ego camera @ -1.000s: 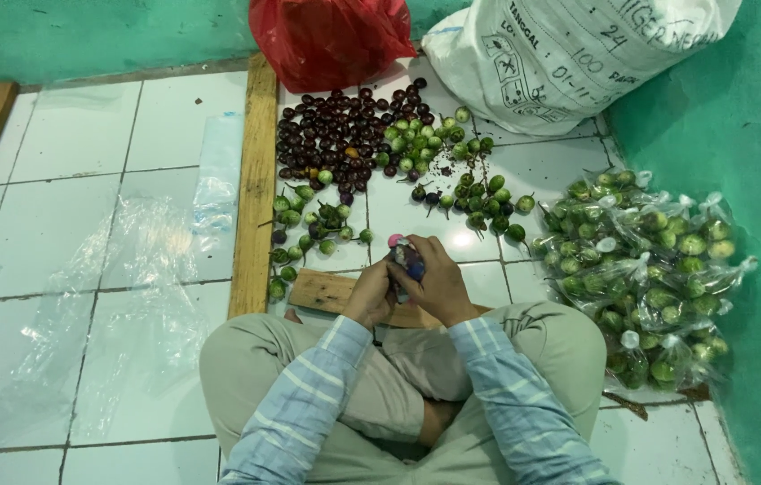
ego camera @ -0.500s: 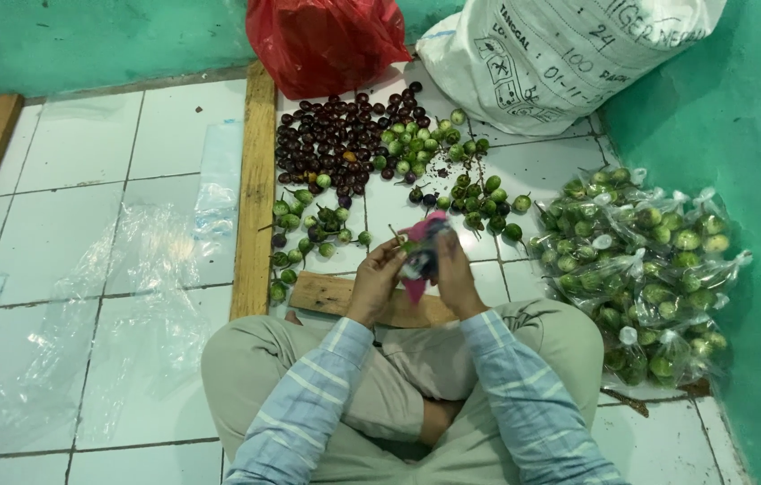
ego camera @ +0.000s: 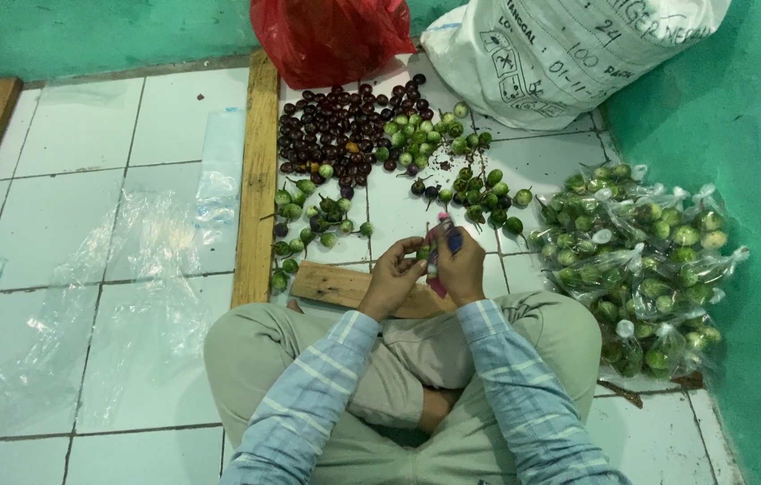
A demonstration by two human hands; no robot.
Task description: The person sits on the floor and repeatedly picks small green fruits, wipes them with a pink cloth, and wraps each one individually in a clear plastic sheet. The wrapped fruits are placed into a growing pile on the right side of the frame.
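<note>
Head view, left to right: clear plastic bags (ego camera: pixel 120 269) flat on floor tiles; wooden plank (ego camera: pixel 257 180) fencing in loose dark purple fruit (ego camera: pixel 336 135) and green fruit (ego camera: pixel 416 144); left hand (ego camera: pixel 392 277) pinching small green fruit (ego camera: pixel 423 254), right hand (ego camera: pixel 460 265) wrapped around pink-handled tool (ego camera: pixel 437 256), close together above wooden board (ego camera: pixel 345 286), steadying each other; filled bags of green fruit (ego camera: pixel 650 260) piled by green wall.

Small green fruit (ego camera: pixel 422 254) pinched at the fingertips of the left hand (ego camera: pixel 394 274), right beside a pink-handled tool (ego camera: pixel 437 256) held upright in the right hand (ego camera: pixel 461 267), above the near wooden board (ego camera: pixel 336 286).
</note>
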